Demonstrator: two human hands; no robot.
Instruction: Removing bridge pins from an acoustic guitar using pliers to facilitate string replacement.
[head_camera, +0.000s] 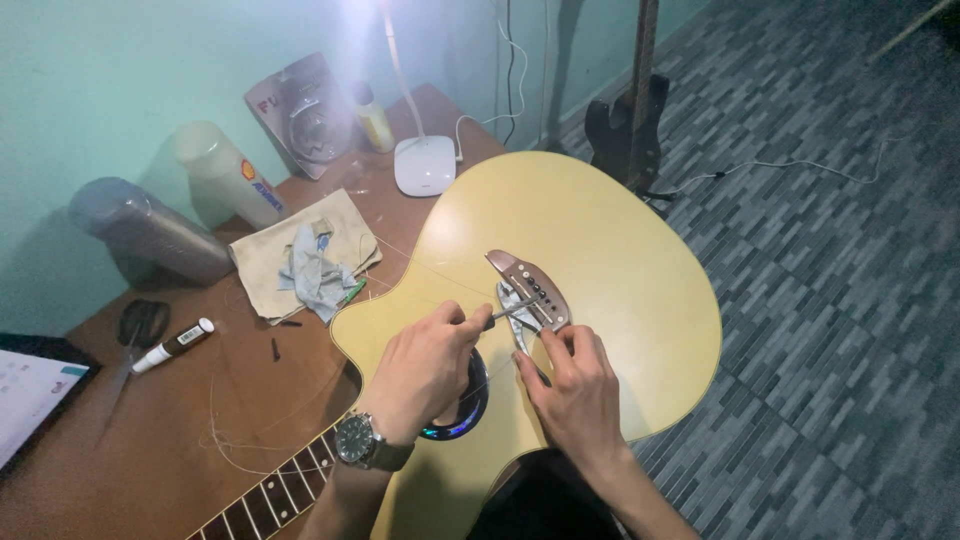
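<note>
Both forearms are bare, with no sleeves in sight. The left hand has a wristwatch at its wrist: round dark dial, silvery metal case, dark olive strap. The right hand wears no ring, band or glove.

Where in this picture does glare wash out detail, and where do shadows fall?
Head view: the desk lamp blows out to white glare at top centre; the left hand and right hand are sharp, casting soft shadows on the yellow guitar body; the frame edges bend slightly.
</note>
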